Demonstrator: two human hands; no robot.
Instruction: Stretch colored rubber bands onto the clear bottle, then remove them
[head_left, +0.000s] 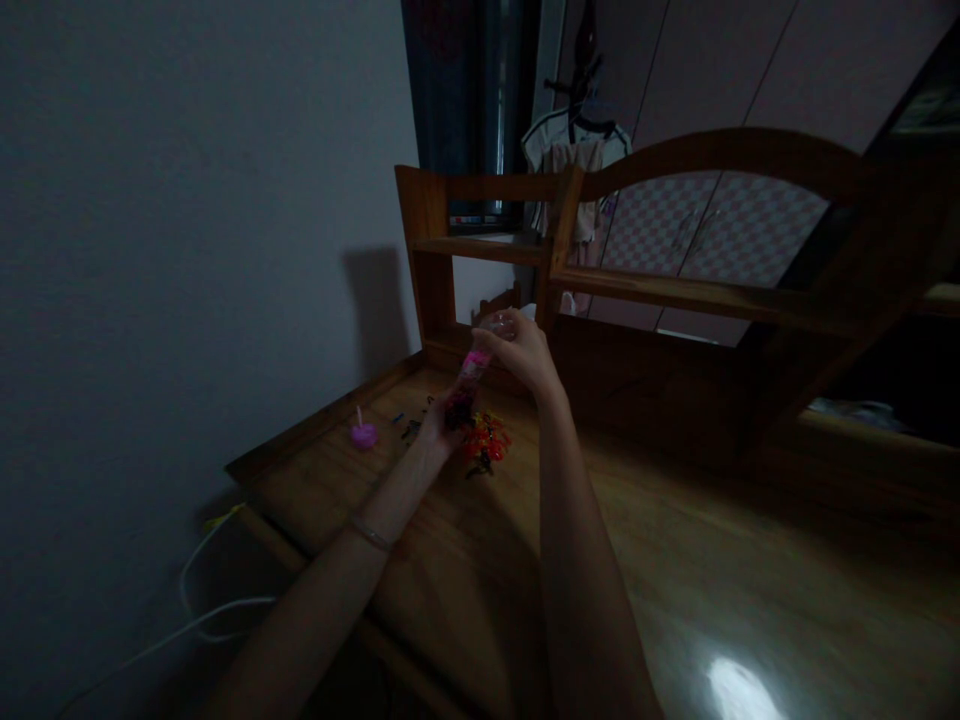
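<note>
My right hand (521, 350) is raised above the wooden desk (675, 600), fingers closed round the base of a clear bottle with a pink band (480, 358), tipped mouth down to the left. Below it my left hand (439, 425) is cupped at the bottle's mouth, closed on small dark pieces (459, 408). A pile of small red, orange and black pieces (484, 440) lies on the desk just right of that hand. A thin bracelet (370, 533) sits on my left wrist.
A pink lid with a small stem (364, 434) rests on the desk to the left, with a few dark bits near it. A wooden shelf unit (480, 250) stands at the back. A white cable (202, 610) hangs off the desk's left edge by the wall.
</note>
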